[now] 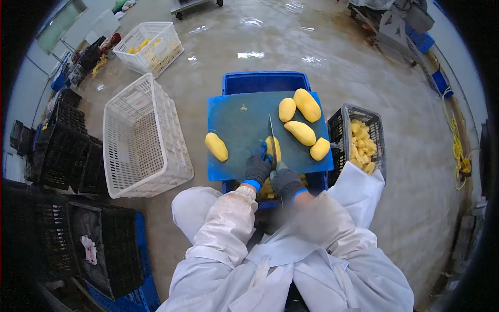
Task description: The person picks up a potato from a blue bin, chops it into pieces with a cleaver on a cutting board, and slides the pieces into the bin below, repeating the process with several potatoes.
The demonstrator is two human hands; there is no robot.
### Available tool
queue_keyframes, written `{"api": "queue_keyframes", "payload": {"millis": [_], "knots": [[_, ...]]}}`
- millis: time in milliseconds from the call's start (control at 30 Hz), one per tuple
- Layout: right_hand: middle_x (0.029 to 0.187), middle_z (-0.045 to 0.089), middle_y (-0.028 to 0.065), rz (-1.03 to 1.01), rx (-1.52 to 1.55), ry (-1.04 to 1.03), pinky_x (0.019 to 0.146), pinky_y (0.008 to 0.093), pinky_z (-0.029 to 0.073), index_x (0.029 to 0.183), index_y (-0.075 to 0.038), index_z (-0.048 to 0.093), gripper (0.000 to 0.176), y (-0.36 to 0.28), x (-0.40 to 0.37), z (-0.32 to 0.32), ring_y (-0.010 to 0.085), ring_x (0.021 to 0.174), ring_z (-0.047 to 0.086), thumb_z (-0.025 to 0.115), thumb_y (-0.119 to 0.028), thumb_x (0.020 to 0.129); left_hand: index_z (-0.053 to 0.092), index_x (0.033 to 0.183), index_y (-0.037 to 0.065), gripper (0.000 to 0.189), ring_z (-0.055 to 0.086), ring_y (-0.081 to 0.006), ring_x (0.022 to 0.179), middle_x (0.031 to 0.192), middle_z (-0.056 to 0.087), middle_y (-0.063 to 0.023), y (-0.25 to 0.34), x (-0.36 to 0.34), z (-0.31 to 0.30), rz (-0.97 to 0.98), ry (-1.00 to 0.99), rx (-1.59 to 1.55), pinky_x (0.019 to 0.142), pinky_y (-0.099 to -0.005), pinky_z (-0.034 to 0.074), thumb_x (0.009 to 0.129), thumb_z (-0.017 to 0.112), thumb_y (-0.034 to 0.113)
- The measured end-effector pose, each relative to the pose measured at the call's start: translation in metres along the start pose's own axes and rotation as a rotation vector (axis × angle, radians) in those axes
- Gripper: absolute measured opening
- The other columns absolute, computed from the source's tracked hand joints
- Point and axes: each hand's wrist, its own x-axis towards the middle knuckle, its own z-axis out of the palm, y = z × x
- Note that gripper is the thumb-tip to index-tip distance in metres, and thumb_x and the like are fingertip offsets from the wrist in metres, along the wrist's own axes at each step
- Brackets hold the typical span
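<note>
The left hand (258, 167) was curled against the peeled potato (277, 151) on the blue board (236, 125), and the right hand (288, 183) was closed around the knife (272, 132). The potato was probably firm, light but slippery; its side away from the knife seemed safest to hold
</note>
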Motion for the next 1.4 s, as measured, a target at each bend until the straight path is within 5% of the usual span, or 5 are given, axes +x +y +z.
{"api": "queue_keyframes", "payload": {"millis": [267,400,600,900,1400], "knots": [[0.09,0.063,0.0234,-0.321,0.273,0.122,0.071,0.0453,0.049,0.107,0.001,0.055,0.029,0.062,0.007,-0.027,0.0406,0.079,0.062,0.053,-0.021,0.088,0.044,0.134,0.009,0.056,0.055,-0.0444,0.099,0.112,0.056,-0.0279,-0.015,0.012,0.0,0.048,-0.136,0.135,0.086,-0.0522,0.042,0.086,0.053,0.035],[0.089,0.063,0.0225,-0.094,0.689,0.015,0.072,0.0421,0.049,0.107,0.0,0.056,0.024,0.039,-0.043,-0.071,0.0384,0.082,0.062,0.054,-0.014,0.088,0.05,0.125,0.007,0.054,0.055,-0.0418,0.102,0.114,0.056,-0.0261,-0.082,0.044,-0.047,0.029,0.773,0.519,0.091,-0.0488,0.042,0.084,0.054,0.042],[0.088,0.063,0.0227,-0.278,0.604,0.058,0.072,0.0418,0.049,0.108,0.0,0.055,0.026,0.077,-0.022,-0.029,0.0366,0.083,0.062,0.055,-0.015,0.087,0.045,0.131,0.007,0.072,0.047,-0.0403,0.117,0.126,0.049,-0.0263,-0.103,0.055,-0.067,-0.274,0.14,0.398,0.097,-0.0446,0.041,0.075,0.062,0.05],[0.093,0.062,0.0267,-0.206,0.418,-0.12,0.077,0.0466,0.047,0.106,0.0,0.055,0.031,0.025,-0.019,-0.001,0.0405,0.09,0.061,0.054,-0.024,0.086,0.048,0.131,0.012,0.054,0.051,-0.0417,0.11,0.118,0.055,-0.0253,-0.083,0.019,-0.03,-0.04,0.005,-0.156,0.096,-0.0455,0.04,0.08,0.063,0.024],[0.096,0.062,0.0273,-0.095,-0.001,-0.143,0.081,0.0478,0.048,0.103,-0.001,0.051,0.032,-0.045,0.008,0.039,0.0428,0.095,0.059,0.054,-0.028,0.087,0.055,0.123,0.003,0.044,0.057,-0.037,0.107,0.119,0.058,-0.0209,-0.043,-0.001,-0.056,-0.115,-0.006,-0.028,0.093,-0.042,0.044,0.082,0.06,0.019]]}}
